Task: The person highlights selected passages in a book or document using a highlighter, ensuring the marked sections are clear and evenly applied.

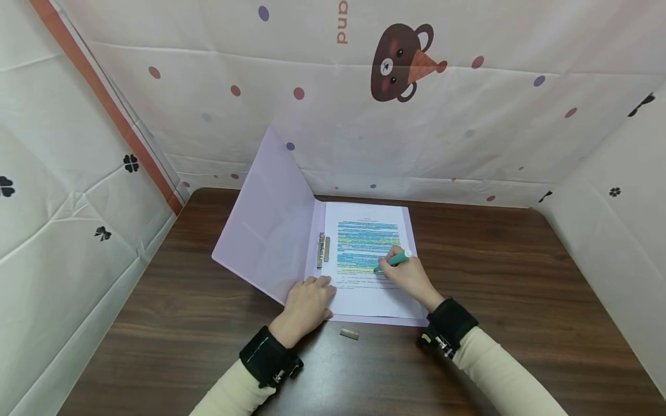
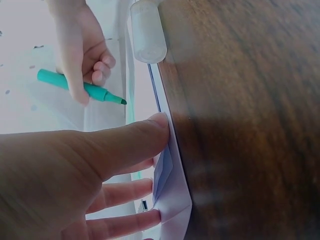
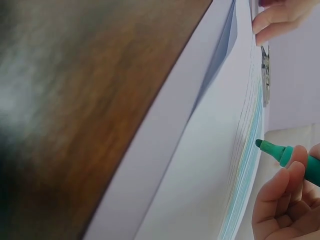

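We find the right grip (image 1: 408, 274) pinched on a green marker (image 1: 399, 257), its tip over highlighted paper (image 1: 372, 301) inside the open folder (image 1: 270, 222) on the desk (image 1: 520, 277). The left grip (image 1: 306, 304) — fingers extended — partly hides the paper's left edge; the print (image 1: 359, 282) we cannot read.

The clip folder (image 1: 267, 222) was lilac, its page (image 1: 364, 251) banded blue and yellow, the highlighter (image 1: 398, 257) teal, the cloth (image 1: 333, 124) at twelve o'clock dotted.

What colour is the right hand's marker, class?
Bluish green; the marker shows best in the left wrist view.
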Motion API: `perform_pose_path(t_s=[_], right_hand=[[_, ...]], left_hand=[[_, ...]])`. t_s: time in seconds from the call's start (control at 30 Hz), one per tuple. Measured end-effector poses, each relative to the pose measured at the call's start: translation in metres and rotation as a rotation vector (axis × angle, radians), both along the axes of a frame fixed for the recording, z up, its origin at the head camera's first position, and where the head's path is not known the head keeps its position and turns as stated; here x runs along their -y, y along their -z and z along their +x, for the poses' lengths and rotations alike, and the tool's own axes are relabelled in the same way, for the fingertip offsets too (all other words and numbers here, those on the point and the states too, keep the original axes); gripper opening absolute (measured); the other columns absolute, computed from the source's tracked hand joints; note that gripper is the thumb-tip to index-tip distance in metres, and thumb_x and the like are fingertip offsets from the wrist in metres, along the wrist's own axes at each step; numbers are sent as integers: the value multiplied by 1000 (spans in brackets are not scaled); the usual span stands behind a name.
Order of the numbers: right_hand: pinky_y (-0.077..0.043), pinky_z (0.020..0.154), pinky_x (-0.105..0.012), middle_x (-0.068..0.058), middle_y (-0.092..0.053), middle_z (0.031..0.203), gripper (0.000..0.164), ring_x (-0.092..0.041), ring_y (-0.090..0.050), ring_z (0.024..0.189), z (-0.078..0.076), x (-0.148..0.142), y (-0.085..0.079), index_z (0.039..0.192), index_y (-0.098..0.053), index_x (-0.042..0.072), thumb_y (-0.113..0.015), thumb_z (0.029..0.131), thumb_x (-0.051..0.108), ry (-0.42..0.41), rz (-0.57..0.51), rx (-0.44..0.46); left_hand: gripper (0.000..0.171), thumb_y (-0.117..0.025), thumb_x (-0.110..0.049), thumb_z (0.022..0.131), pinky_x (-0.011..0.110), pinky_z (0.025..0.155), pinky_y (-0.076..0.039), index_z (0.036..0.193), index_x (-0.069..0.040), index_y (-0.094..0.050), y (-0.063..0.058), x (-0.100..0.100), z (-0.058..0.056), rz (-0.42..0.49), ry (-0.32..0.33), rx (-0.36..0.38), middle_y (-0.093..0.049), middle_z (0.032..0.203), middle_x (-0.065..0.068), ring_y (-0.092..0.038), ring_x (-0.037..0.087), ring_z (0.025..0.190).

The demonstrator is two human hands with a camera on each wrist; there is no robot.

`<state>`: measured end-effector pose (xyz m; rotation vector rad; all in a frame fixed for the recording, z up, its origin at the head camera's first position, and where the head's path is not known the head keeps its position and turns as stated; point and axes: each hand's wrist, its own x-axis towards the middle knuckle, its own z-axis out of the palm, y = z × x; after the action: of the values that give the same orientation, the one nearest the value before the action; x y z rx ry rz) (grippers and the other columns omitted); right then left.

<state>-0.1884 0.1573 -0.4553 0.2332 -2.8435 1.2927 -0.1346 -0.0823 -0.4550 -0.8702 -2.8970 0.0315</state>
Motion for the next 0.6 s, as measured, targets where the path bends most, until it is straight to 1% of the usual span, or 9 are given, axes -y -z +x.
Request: perform_pose_path(t_s=[0.2,0.37,0.47,0.6], right_hand=[[-26,43,-25,-1,-43,56,16,-14,-38,48,-2,6,1,76,-46,10,-56,86,19,-15,-7,-17],[-28,43,-26,0,-47,57,16,-15,-41,48,-2,11,1,77,-46,11,-55,86,20,-29,28,-38],[-28,43,-27,0,-49,58,16,-15,-42,49,-2,13,2,77,-45,11,-55,86,22,-30,38,-29],[-27,43,-26,0,-45,56,16,-15,-40,48,-3,18,2,78,-46,12,-54,86,23,-28,39,-11]], left_hand=[[46,-74,-41,69,34,73,-47,107,-18,-63,-1,0,0,-1,2,-10,-57,119,4,-55,23,97],[45,-74,-41,69,34,73,-47,106,-18,-64,-1,0,1,3,3,-10,-57,119,4,-55,23,96],[45,-74,-41,69,34,73,-47,106,-17,-64,-1,0,1,3,2,-7,-57,119,5,-55,24,96],[45,-74,-41,69,35,73,-47,106,-17,-64,-1,0,0,2,0,0,-56,119,5,-55,24,97]])
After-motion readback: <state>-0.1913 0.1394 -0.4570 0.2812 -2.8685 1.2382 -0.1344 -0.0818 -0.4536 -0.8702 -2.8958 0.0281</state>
